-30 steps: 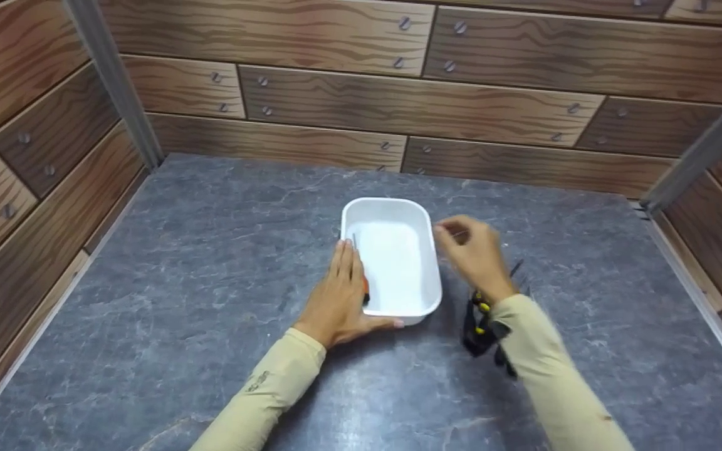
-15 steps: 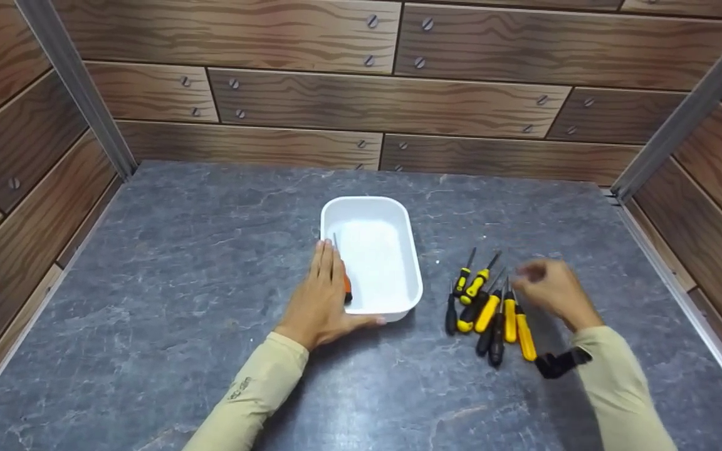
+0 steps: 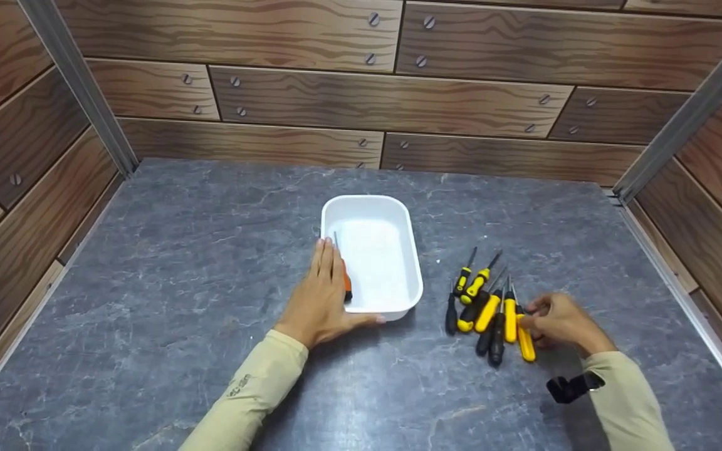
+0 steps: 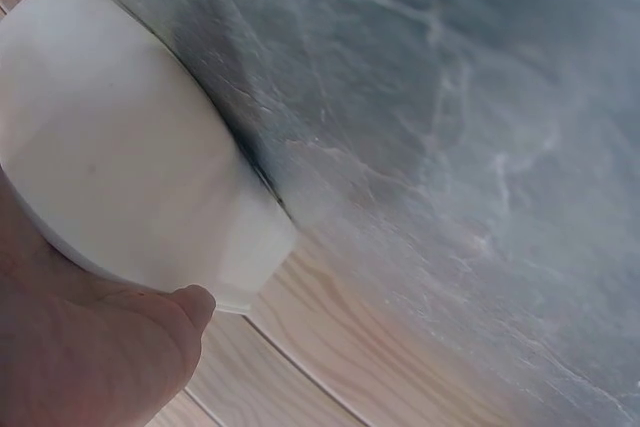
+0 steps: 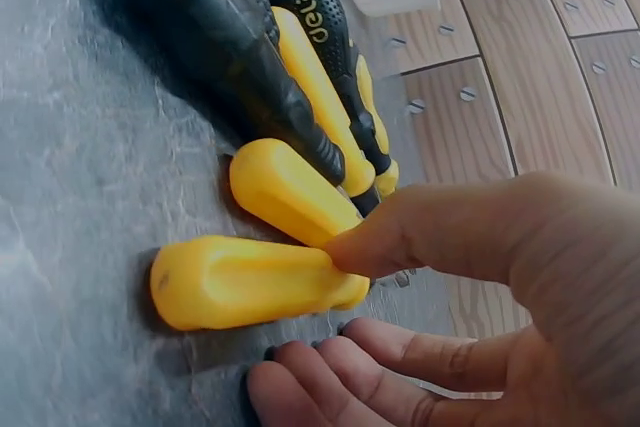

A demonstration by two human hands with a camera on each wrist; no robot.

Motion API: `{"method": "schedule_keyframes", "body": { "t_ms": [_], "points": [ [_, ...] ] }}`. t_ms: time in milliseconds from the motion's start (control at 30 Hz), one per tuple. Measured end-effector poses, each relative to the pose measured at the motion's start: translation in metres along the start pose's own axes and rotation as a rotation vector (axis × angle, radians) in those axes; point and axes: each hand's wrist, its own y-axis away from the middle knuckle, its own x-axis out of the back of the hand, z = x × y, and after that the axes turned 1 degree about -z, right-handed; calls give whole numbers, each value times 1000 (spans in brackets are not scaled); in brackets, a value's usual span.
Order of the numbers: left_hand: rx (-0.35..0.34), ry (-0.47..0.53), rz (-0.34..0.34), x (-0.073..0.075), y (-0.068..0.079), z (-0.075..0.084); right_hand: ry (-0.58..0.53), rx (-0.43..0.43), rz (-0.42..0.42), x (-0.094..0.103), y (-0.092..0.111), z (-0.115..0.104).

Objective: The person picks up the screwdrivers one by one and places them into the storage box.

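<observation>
My left hand (image 3: pixel 317 294) rests on the left rim of a white tray (image 3: pixel 416 282), fingers straight and thumb stretched along its near end. In the left wrist view the thumb (image 4: pixel 195 307) touches the outer wall. Inside the tray, partly covered by that hand, lies an orange-and-black screwdriver (image 3: pixel 346 285). My right hand (image 3: pixel 565 322) is at the rightmost yellow-handled screwdriver (image 3: pixel 526 343). Its thumb (image 5: pixel 380 247) touches the yellow handle (image 5: pixel 240 282) near the neck. The other fingers (image 5: pixel 370 377) are on the handle's opposite side, with a gap showing between.
Several more screwdrivers lie together right of the tray, among them a yellow one (image 3: pixel 487 311), a black one (image 3: pixel 497 344) and a black-and-yellow one (image 3: pixel 475 287). A grey marbled tabletop (image 3: pixel 210 250) lies beneath, bounded by wood-patterned walls (image 3: pixel 298 100).
My right hand has moved from the tray's right rim rightward and down to the rightmost yellow screwdriver. My left hand stays on the tray. The head view has shifted slightly.
</observation>
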Motion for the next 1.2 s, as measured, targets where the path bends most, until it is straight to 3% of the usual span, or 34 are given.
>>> {"method": "schedule_keyframes", "body": {
  "t_ms": [400,667,933,1200],
  "points": [
    [0,17,18,-2,0,0,17,0,50,-4,-3,5],
    [-2,21,6,-1,1,0,-62,2,81,6,-4,3],
    [-29,15,44,0,-1,-1,-211,88,69,19,-7,-29],
    [-15,13,30,0,0,-2,-378,188,51,4,-16,-77]
  ]
}}
